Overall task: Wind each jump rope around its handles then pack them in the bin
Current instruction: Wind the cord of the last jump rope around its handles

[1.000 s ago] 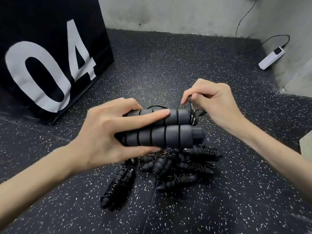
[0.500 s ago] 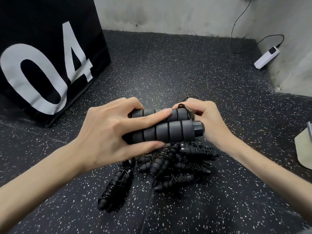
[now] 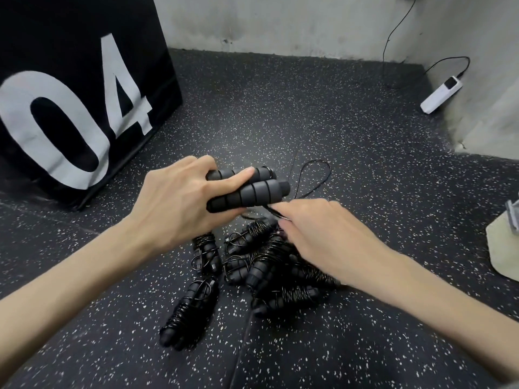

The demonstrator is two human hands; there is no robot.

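Two black foam handles (image 3: pixel 248 190) of a jump rope lie side by side in the air above the speckled floor (image 3: pixel 280 122), gripped by the left hand (image 3: pixel 179 197) with its fingers curled round them. The thin black rope (image 3: pixel 314 178) loops out past their right ends and runs down into the right hand (image 3: pixel 317 234), which pinches it just below the handles. Beneath both hands lies a pile of wound ropes (image 3: pixel 261 265), with a black box marked 04 (image 3: pixel 70 108) to the left and a white power strip (image 3: pixel 441 98) by the wall.
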